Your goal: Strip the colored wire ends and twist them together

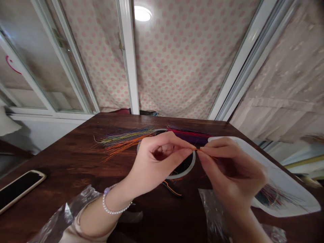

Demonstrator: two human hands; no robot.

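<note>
My left hand (162, 158) and my right hand (230, 168) meet tip to tip in front of me, raised over the table. Between their pinched fingertips runs a short bit of thin orange wire (196, 149); both hands grip it. Behind and below the left hand is a round, pale-rimmed dish (193, 163) with a dark inside, partly hidden. Bundles of thin wires lie by it: orange wires (124, 145) and blue-yellow ones (126, 136) to the left, red and purple ones (187, 133) to the right. A black-and-orange tool handle (172, 188) shows under the left wrist.
On the right, a white tray (301, 202) holds loose coloured wire pieces (275, 195). Clear plastic bags lie at the front left (68, 212) and front right (215, 212). A phone (21, 189) rests at the left edge of the dark wooden table (83, 148). Curtained windows stand behind.
</note>
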